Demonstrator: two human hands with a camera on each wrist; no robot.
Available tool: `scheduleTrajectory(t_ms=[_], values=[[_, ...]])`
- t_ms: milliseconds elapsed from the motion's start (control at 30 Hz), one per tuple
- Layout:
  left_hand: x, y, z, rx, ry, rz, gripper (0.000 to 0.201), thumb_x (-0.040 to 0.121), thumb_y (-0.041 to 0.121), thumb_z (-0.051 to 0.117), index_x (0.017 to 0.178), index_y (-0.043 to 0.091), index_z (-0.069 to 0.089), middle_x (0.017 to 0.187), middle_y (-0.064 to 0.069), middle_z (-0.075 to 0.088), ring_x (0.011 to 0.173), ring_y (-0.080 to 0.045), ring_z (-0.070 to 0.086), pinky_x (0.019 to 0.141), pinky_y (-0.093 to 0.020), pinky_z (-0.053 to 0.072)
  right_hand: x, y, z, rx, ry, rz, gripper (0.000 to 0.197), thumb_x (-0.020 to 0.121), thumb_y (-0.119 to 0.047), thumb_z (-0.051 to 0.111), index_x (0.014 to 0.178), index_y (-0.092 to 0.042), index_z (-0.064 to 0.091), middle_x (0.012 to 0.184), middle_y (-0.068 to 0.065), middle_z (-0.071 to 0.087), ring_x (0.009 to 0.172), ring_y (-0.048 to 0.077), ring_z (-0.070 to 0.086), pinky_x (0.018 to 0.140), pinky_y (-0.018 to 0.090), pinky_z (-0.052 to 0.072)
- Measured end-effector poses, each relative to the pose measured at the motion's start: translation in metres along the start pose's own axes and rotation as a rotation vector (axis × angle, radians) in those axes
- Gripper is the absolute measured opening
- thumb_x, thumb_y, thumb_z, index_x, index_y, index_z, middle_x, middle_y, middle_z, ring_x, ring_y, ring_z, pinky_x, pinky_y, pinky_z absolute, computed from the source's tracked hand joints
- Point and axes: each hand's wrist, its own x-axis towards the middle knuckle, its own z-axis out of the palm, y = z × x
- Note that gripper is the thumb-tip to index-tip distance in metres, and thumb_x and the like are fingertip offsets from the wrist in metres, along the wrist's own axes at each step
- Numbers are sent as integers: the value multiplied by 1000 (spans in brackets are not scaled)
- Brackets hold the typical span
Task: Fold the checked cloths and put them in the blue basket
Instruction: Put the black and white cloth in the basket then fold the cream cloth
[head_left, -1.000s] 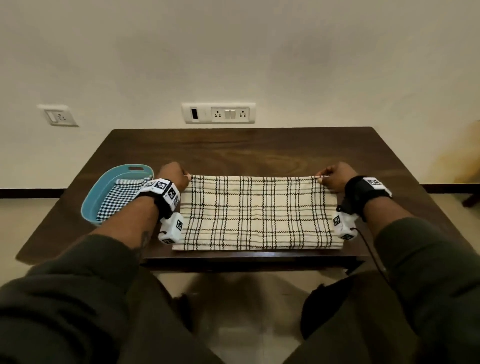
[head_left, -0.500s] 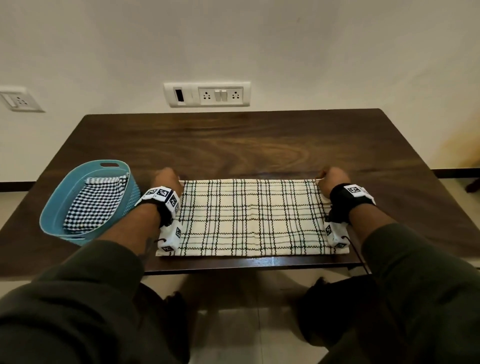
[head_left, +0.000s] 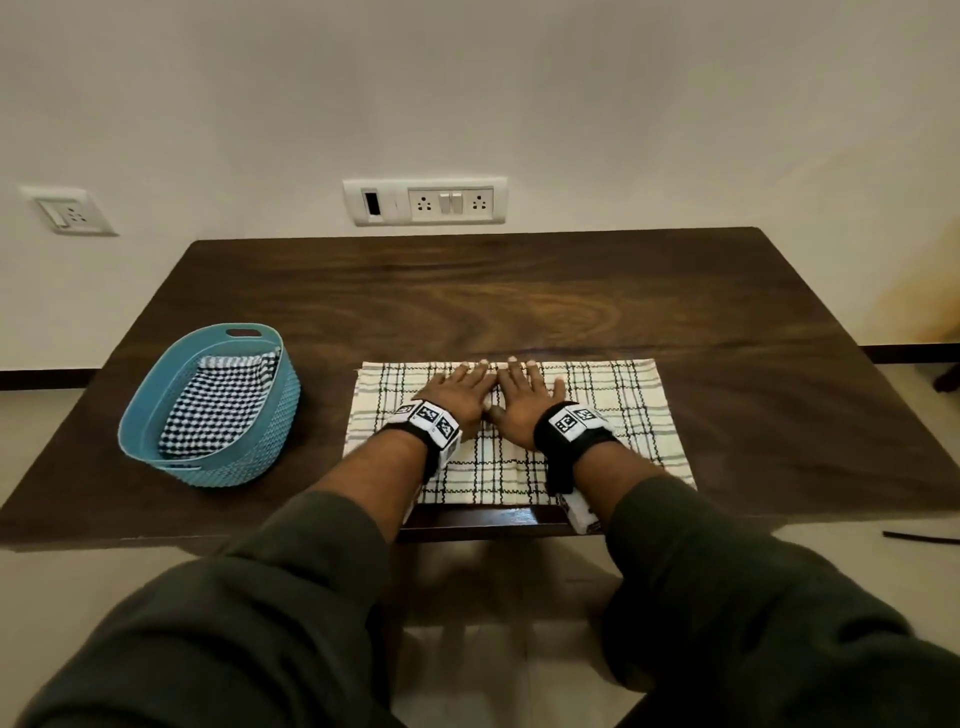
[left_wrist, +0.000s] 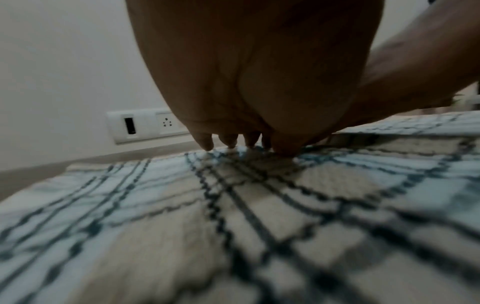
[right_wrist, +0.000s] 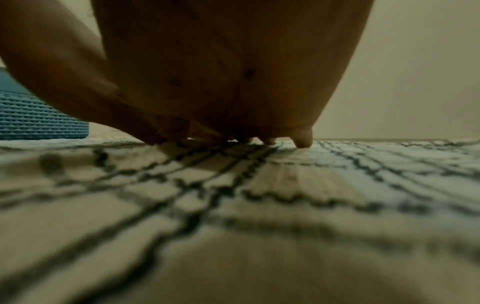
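A cream cloth with a black check (head_left: 618, 415) lies folded flat near the front edge of the dark wooden table (head_left: 519, 301). My left hand (head_left: 460, 392) and right hand (head_left: 524, 400) lie side by side on its middle, palms down, fingers straight, pressing it. The wrist views show the same: the left hand (left_wrist: 233, 142) and the right hand (right_wrist: 270, 140) have their fingertips on the cloth (left_wrist: 182, 205) (right_wrist: 285, 185). The blue basket (head_left: 150, 395) stands at the left with a small-check black and white cloth (head_left: 218, 405) folded inside. The basket (right_wrist: 33, 117) also shows left in the right wrist view.
The wall behind the table carries a socket panel (head_left: 425, 200) and a second socket (head_left: 70, 212) further left. Bare tabletop stretches beyond the cloth and to its right. The cloth's near edge lies along the table's front edge.
Both hands let go of the cloth's far corners and came together at its middle, now lying flat on it. The head camera has tilted and moved, so the basket appears fuller in view.
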Motion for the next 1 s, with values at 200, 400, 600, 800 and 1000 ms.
scheduleTrajectory(t_ms=[200,400,600,800,1000], values=[[-39,-61,29,-104,3,-231,80,95,68,19,158,24,-2,164,1,-15,153,-24,-4,121,-49,2,-24,79,-9,-25,-41,252,95,86,-81,10,155,-23,-17,160,3,-29,149,30,-21,116,63,-10],[-69,-90,28,-103,-22,-386,81,95,67,19,158,18,1,165,-4,-12,152,-23,-7,121,-49,-5,-52,120,-15,-69,21,427,97,86,-80,8,156,-15,-10,162,8,-23,149,31,-20,114,64,-12],[-66,6,16,-105,54,-96,67,102,48,24,158,20,1,166,-1,-4,153,-22,0,122,-49,5,-55,12,12,-41,16,93,77,96,-61,21,156,-26,-10,162,4,-23,150,28,-18,116,59,-12],[-89,3,41,-167,-9,-186,66,102,53,22,158,30,-3,164,5,-15,152,-22,-9,119,-56,1,-67,14,36,0,-19,141,80,93,-68,18,156,-29,-12,162,1,-25,149,28,-21,115,59,-13],[-124,-60,57,-263,7,-396,71,99,58,25,158,28,1,165,3,-13,152,-22,-7,119,-58,-1,-100,98,30,105,42,463,93,88,-78,12,156,-19,-11,163,5,-23,149,32,-20,115,63,-11]])
